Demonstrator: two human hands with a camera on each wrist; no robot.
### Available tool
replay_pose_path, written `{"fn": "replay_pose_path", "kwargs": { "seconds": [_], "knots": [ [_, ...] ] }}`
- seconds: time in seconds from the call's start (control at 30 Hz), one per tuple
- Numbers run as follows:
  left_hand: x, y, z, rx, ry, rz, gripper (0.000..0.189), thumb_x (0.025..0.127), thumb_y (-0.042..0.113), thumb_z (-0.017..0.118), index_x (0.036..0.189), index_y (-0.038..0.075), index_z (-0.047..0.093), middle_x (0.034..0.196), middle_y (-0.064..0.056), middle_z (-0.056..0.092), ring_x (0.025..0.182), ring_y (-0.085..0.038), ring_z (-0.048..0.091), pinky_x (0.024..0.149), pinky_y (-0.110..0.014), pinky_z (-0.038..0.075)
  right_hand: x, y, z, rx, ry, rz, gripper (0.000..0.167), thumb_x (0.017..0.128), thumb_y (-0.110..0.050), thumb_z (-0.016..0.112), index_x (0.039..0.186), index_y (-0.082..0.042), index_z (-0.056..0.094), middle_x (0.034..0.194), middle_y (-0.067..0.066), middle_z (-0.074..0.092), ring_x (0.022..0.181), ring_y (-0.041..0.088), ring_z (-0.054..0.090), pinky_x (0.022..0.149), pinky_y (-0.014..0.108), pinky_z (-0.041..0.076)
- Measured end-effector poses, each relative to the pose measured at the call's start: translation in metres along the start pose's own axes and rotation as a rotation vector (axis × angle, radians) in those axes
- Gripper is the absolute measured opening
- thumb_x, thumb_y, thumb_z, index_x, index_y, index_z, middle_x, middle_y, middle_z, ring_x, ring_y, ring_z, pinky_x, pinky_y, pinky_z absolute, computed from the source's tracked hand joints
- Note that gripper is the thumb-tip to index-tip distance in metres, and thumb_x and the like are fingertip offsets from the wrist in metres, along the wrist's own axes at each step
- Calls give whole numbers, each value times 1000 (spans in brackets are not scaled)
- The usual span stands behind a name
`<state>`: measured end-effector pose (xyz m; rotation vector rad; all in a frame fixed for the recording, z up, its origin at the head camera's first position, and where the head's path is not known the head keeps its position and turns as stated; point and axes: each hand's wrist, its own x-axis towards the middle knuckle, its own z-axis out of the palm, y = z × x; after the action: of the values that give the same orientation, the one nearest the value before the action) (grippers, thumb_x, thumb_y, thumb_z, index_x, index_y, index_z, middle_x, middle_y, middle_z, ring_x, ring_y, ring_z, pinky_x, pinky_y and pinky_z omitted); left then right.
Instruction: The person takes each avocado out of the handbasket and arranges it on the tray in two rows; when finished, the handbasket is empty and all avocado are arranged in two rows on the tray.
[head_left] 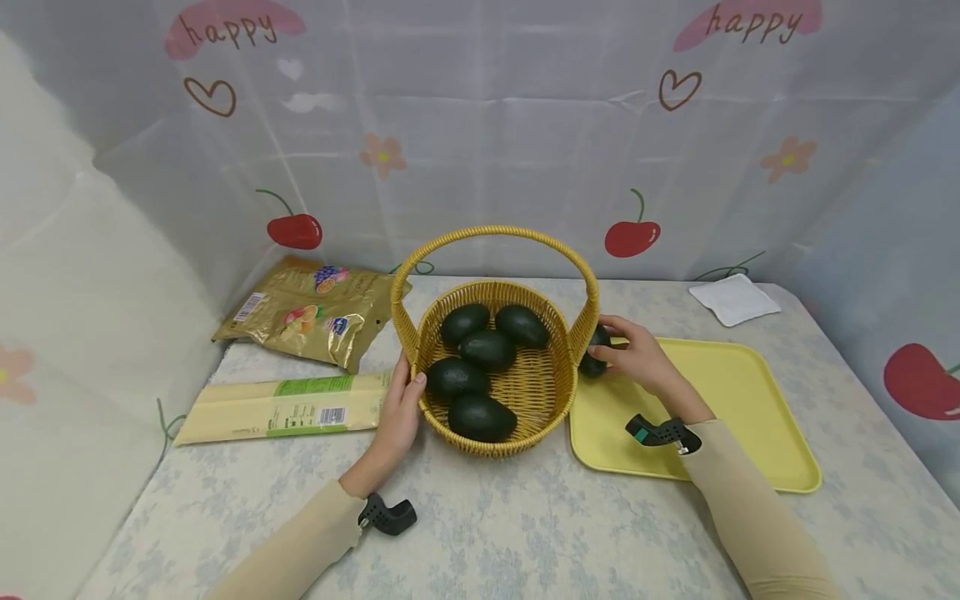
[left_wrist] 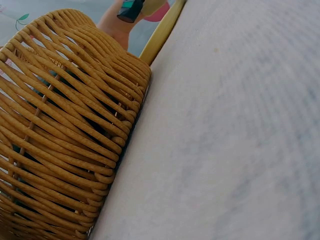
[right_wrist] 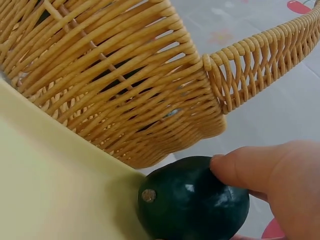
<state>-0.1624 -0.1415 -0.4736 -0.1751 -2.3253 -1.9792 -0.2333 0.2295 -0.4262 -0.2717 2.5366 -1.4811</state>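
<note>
Gleaming dark green, the held avocado (right_wrist: pixel 189 202) is plump and brown-tipped.

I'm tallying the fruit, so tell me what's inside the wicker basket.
Five dark avocados lie in the wicker basket, with bare weave beside them; the weave beneath them is hidden.

Plain beige cloth covers both arms: the left sleeve (head_left: pixel 292 546) at 7 o'clock in the head view, the right sleeve (head_left: pixel 753 517) at 4 o'clock. The left wrist camera (head_left: pixel 393 517) and right wrist camera (head_left: pixel 660 432) are black, elbowed and perforated with small dots, each with a silvery fitting (head_left: pixel 682 448); a teal patch (head_left: pixel 641 434) marks the right one's 9 o'clock end.
</note>
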Motion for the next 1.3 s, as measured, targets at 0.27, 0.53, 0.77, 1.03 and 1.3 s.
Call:
{"fn": "replay_pose_path", "kwargs": {
  "seconds": [0.27,0.53,0.77,1.03,1.3],
  "knots": [
    [0,0,-1,-5,-4,-9,62,112,23,34,166,16,5,174,-4,8,161,-24,7,130,-49,12,2,1,6,-17,28,-12,64,101,-13,62,158,-6,35,158,35,32,133,54,51,74,38,64],
    [1,1,0,7,-8,-18,63,111,25,35,166,17,6,174,-4,8,161,-25,7,130,-51,11,0,1,3,-3,27,-14,65,101,-15,62,159,-6,34,160,34,30,138,54,46,78,42,64],
    [1,1,1,9,3,-23,63,111,25,37,166,16,7,174,-6,10,161,-26,9,130,-52,12,-1,-2,1,13,24,-22,65,101,-16,63,159,-5,34,159,34,31,138,54,47,78,42,64],
    [0,-1,1,9,6,-25,62,111,25,36,166,17,7,173,-6,10,161,-27,8,130,-52,11,-2,-2,-2,20,26,-30,64,102,-16,62,158,-5,34,158,34,33,137,54,47,81,47,63],
    [0,0,0,13,1,-33,62,111,25,35,166,17,7,174,-5,9,161,-25,8,130,-50,11,-6,-8,-15,30,45,-23,65,102,-16,61,160,-7,33,160,33,31,137,52,49,84,49,62]
  ]
}}
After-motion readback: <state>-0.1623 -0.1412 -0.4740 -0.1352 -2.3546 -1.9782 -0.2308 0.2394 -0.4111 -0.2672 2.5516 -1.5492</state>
